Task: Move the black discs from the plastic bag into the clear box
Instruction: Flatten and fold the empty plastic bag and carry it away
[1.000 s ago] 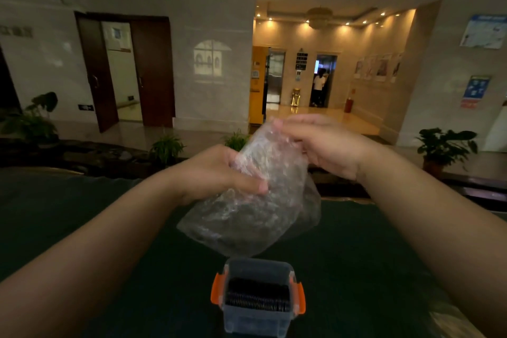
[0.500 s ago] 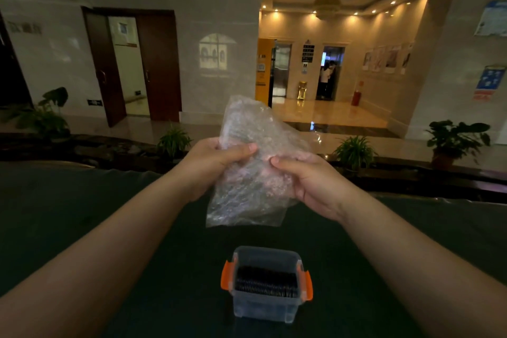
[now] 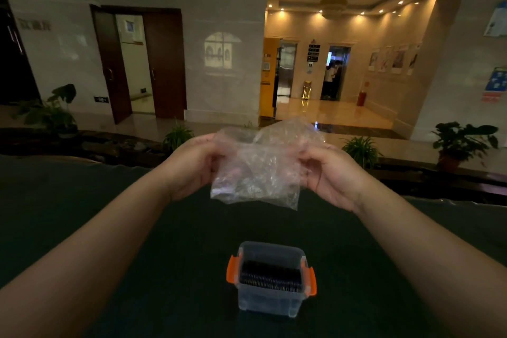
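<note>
Bag: I hold the plastic bag (image 3: 258, 170) stretched left to right, in the air beyond the clear box (image 3: 270, 302).
Hands: left hand (image 3: 192, 167) and right hand (image 3: 329, 173) pinch opposite edges.
Discs: black discs (image 3: 270, 278) lie in the box — near side, straight below; I see none in the bag.

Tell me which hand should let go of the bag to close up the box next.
Probably the right hand. Both hands pinch the plastic bag, which looks empty, above the clear box of black discs. The box sits slightly nearer the right; the left hand could keep its grip. No lid is visible.
</note>
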The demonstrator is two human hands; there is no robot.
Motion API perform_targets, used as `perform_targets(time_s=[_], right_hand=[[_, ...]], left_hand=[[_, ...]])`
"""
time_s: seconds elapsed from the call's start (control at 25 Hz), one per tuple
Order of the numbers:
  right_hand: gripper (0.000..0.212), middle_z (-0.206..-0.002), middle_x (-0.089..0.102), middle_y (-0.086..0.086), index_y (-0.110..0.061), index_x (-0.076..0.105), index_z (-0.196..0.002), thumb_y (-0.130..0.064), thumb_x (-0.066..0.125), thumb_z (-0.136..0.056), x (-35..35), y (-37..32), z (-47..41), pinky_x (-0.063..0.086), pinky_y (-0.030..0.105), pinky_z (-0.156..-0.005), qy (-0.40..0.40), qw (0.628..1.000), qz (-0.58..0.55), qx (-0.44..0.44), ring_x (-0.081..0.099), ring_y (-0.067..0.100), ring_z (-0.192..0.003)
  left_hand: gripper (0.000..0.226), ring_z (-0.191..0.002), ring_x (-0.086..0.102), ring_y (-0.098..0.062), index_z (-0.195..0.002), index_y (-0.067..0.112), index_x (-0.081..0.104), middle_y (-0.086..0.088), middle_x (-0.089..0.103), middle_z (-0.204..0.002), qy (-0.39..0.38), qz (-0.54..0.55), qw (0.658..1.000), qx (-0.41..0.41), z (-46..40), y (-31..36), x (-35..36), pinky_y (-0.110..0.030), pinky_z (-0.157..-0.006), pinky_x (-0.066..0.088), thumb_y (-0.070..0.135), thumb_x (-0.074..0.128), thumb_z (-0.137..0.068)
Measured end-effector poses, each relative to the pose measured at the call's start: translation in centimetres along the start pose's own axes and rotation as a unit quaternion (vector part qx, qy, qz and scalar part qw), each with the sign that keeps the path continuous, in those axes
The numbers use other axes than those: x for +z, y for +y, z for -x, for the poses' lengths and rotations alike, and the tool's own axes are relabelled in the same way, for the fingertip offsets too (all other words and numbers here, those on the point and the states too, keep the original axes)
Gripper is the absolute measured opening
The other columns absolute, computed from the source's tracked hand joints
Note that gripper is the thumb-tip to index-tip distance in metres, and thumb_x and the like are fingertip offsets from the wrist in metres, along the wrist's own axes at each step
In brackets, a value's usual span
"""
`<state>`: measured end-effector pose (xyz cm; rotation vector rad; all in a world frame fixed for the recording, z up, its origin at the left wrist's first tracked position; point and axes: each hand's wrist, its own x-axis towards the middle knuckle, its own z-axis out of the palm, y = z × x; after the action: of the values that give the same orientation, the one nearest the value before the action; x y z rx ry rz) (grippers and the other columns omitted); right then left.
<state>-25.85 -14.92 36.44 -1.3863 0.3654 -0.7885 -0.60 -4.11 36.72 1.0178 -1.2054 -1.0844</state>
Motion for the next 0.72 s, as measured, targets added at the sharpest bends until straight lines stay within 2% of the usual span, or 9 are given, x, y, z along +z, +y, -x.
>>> perform_targets(time_s=[0.08,0.12,0.2,0.28,0.4,0.52,0.6,0.64,0.72], right_hand=[[0.045,-0.122,0.069,0.026,0.000,0.068,-0.120,-0.025,0.034,-0.103,0.0,0.9,0.5,0.059,0.050,-0.089,-0.013,0.999,-0.043,0.003,0.069,0.038,-0.111],[0.051,-0.125,0.067,0.027,0.002,0.063,-0.125,-0.035,0.034,-0.104,0.0,1.5,0.8,0.056,0.053,-0.094,-0.017,0.999,-0.049,0.012,0.067,0.040,-0.115],[0.052,-0.126,0.069,0.023,-0.005,0.066,-0.126,-0.047,0.049,-0.101,0.1,2.7,1.4,0.057,0.049,-0.094,-0.018,0.999,-0.003,0.039,0.066,0.038,-0.117],[0.038,-0.123,0.071,0.018,-0.008,0.072,-0.117,-0.038,0.067,-0.094,0.1,4.2,1.9,0.059,0.041,-0.087,-0.029,0.995,0.066,0.065,0.068,0.035,-0.114],[0.018,-0.113,0.071,0.017,-0.013,0.073,-0.102,-0.015,0.075,-0.085,0.0,6.7,2.5,0.059,0.043,-0.077,-0.010,0.993,0.066,0.099,0.070,0.035,-0.101],[0.048,-0.121,0.067,0.018,-0.011,0.060,-0.123,0.005,0.075,-0.080,0.3,8.9,3.0,0.059,0.043,-0.077,0.072,0.991,-0.011,0.116,0.072,0.033,-0.102],[0.052,-0.124,0.069,0.019,-0.011,0.057,-0.132,-0.009,0.076,-0.084,0.8,10.5,3.3,0.058,0.044,-0.088,0.133,0.981,-0.058,0.132,0.073,0.031,-0.106],[0.052,-0.124,0.071,0.018,-0.012,0.061,-0.131,-0.026,0.078,-0.084,1.3,11.4,3.6,0.055,0.047,-0.095,0.148,0.974,-0.074,0.154,0.073,0.032,-0.107],[0.071,-0.121,0.073,0.018,-0.015,0.062,-0.129,-0.057,0.079,-0.074,2.2,13.0,3.9,0.044,0.056,-0.107,0.156,0.956,-0.101,0.226,0.071,0.036,-0.109]], left_hand=[[0.035,-0.096,0.071,-0.031,-0.114,0.008,0.066,-0.016,0.073,-0.104,0.007,0.020,1.000,-0.011,0.7,-0.6,0.2,-0.043,-0.081,0.060,0.030,0.041,-0.103],[0.037,-0.096,0.072,-0.031,-0.114,0.008,0.065,-0.015,0.074,-0.104,0.011,0.010,1.000,-0.010,1.1,-1.1,0.2,-0.043,-0.082,0.060,0.036,0.045,-0.101],[0.032,-0.092,0.073,-0.027,-0.108,0.012,0.071,-0.008,0.075,-0.102,0.009,-0.059,0.998,-0.001,2.0,-2.5,0.3,-0.036,-0.075,0.060,0.038,0.067,-0.090],[0.038,-0.095,0.074,-0.026,-0.111,0.018,0.073,-0.007,0.074,-0.108,0.008,-0.081,0.996,-0.021,2.8,-4.2,0.2,-0.033,-0.072,0.060,0.023,0.083,-0.074],[0.072,-0.104,0.072,-0.030,-0.130,0.025,0.063,-0.011,0.070,-0.120,0.019,-0.027,0.997,-0.069,3.8,-7.1,-0.3,-0.039,-0.076,0.061,-0.001,0.084,-0.066],[0.078,-0.107,0.072,-0.031,-0.136,0.026,0.057,-0.011,0.072,-0.119,0.071,0.040,0.993,-0.087,4.5,-9.7,-0.6,-0.042,-0.077,0.062,-0.013,0.077,-0.070],[0.076,-0.107,0.072,-0.031,-0.135,0.024,0.057,-0.009,0.074,-0.115,0.094,0.091,0.986,-0.103,5.1,-11.4,-0.6,-0.043,-0.077,0.062,-0.011,0.076,-0.070],[0.075,-0.107,0.071,-0.031,-0.132,0.024,0.058,-0.008,0.074,-0.115,0.100,0.112,0.982,-0.110,5.4,-12.1,-0.5,-0.043,-0.077,0.062,-0.010,0.076,-0.068],[0.072,-0.109,0.071,-0.031,-0.129,0.024,0.060,-0.009,0.073,-0.118,0.113,0.138,0.977,-0.119,5.9,-13.3,-0.2,-0.045,-0.079,0.061,-0.008,0.077,-0.066]])
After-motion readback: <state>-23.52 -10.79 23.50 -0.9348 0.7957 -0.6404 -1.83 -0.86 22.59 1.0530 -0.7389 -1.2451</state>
